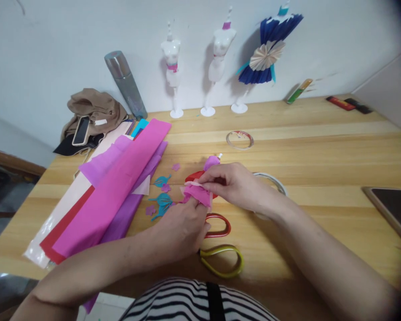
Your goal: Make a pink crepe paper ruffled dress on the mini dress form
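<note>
Pinched between my two hands is a small piece of ruffled pink crepe paper. My left hand grips it from below, while my right hand pinches its top edge with thumb and fingertips. Just behind it lie some red paper and a rounded purple paper piece with a white tip, partly hidden by my right hand. Scissors with one yellow and one red loop lie beside my left hand, their blades hidden. Blue leaf-shaped cutouts and small purple paper flowers lie left of the hands.
Sheets of pink paper are stacked at left, near a bottle and a phone. Behind stand two white mannequins and one in a blue paper dress. A tape roll lies under my right forearm.
</note>
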`<move>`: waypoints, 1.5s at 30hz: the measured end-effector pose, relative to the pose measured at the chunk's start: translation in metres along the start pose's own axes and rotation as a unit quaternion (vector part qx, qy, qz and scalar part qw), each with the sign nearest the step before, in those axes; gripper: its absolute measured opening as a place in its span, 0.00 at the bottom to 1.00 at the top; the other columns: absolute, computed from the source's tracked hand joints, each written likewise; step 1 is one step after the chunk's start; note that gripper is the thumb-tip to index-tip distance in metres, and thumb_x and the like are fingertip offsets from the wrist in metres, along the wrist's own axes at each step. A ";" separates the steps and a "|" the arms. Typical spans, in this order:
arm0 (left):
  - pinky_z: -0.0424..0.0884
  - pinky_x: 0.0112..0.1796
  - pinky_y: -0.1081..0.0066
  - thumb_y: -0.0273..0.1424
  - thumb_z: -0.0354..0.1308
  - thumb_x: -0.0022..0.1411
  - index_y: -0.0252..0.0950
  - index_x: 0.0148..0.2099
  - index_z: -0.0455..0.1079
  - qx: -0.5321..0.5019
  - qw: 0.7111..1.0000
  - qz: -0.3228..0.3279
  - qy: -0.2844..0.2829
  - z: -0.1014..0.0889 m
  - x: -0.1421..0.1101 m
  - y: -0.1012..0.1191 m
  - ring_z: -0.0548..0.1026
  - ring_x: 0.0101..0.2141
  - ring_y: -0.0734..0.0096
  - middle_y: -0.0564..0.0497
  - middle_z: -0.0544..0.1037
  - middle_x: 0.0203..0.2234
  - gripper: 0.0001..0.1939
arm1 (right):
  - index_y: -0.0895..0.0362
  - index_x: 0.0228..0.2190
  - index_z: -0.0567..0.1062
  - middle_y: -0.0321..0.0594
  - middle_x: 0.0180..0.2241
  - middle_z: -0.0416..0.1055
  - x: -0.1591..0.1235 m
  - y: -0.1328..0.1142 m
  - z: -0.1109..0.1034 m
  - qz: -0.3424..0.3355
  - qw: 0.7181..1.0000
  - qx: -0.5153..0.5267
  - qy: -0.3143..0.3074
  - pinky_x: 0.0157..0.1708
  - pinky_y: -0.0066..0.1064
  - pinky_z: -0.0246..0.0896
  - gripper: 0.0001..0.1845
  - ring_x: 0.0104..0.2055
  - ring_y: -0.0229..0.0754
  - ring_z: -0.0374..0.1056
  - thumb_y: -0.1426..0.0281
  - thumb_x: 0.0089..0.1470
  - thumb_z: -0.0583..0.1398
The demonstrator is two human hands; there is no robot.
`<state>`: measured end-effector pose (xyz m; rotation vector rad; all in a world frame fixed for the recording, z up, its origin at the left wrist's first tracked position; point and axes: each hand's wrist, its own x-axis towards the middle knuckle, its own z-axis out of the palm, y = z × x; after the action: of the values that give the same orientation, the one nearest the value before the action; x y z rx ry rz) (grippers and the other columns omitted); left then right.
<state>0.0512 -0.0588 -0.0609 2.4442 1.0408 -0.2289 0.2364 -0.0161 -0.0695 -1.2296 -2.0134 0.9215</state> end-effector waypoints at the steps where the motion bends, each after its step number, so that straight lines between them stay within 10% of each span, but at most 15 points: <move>1: 0.74 0.40 0.60 0.33 0.44 0.70 0.31 0.50 0.67 0.002 1.000 -0.001 -0.005 0.000 0.000 0.000 0.76 0.43 0.54 0.36 0.74 0.48 0.15 | 0.55 0.28 0.81 0.33 0.23 0.76 0.000 0.001 -0.001 0.001 1.000 0.013 -0.008 0.25 0.28 0.61 0.10 0.24 0.38 0.69 0.74 0.56 0.59; 11: 0.77 0.39 0.63 0.33 0.50 0.68 0.27 0.67 0.53 0.083 0.996 0.042 0.011 0.003 -0.003 0.001 0.75 0.50 0.52 0.32 0.69 0.57 0.29 | 0.58 0.33 0.80 0.40 0.31 0.79 0.004 0.000 -0.006 0.021 0.998 -0.048 -0.019 0.34 0.31 0.63 0.17 0.32 0.41 0.73 0.82 0.56 0.53; 21: 0.75 0.30 0.69 0.31 0.48 0.69 0.28 0.58 0.64 0.127 0.982 0.108 0.092 0.008 -0.001 -0.006 0.77 0.48 0.57 0.33 0.69 0.58 0.18 | 0.58 0.39 0.80 0.46 0.38 0.77 -0.001 0.004 -0.003 -0.050 0.989 -0.133 -0.035 0.39 0.36 0.65 0.13 0.39 0.46 0.71 0.80 0.57 0.57; 26: 0.72 0.31 0.69 0.24 0.47 0.70 0.29 0.51 0.68 0.170 0.914 0.195 0.313 0.002 -0.007 -0.015 0.76 0.33 0.67 0.44 0.79 0.39 0.12 | 0.58 0.38 0.79 0.46 0.39 0.73 0.001 0.005 -0.001 -0.052 0.985 -0.164 -0.024 0.39 0.34 0.63 0.08 0.41 0.45 0.70 0.77 0.58 0.60; 29: 0.72 0.37 0.65 0.27 0.55 0.67 0.32 0.52 0.69 0.210 0.866 0.116 0.438 -0.004 -0.002 -0.021 0.74 0.36 0.64 0.44 0.79 0.41 0.13 | 0.60 0.35 0.78 0.47 0.39 0.73 0.003 0.007 0.002 -0.048 0.984 -0.172 -0.018 0.37 0.33 0.62 0.08 0.40 0.45 0.69 0.78 0.58 0.59; 37: 0.71 0.40 0.63 0.24 0.59 0.62 0.36 0.32 0.72 0.177 0.874 0.096 0.443 -0.001 0.021 -0.038 0.72 0.39 0.62 0.47 0.78 0.35 0.06 | 0.58 0.22 0.70 0.34 0.22 0.64 0.011 0.015 0.003 -0.029 0.995 -0.084 0.035 0.29 0.29 0.53 0.12 0.26 0.38 0.61 0.83 0.51 0.58; 45: 0.72 0.49 0.57 0.28 0.61 0.61 0.35 0.52 0.69 0.108 0.893 0.062 0.432 -0.004 0.019 -0.048 0.71 0.50 0.55 0.40 0.73 0.52 0.16 | 0.59 0.32 0.76 0.39 0.29 0.69 0.009 0.014 0.009 -0.068 0.992 -0.090 0.049 0.31 0.30 0.57 0.10 0.29 0.39 0.63 0.82 0.51 0.57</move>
<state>0.0299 -0.0161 -0.0807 2.8493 1.2155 0.9180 0.2327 -0.0052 -0.0846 -1.1903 -2.1082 0.6154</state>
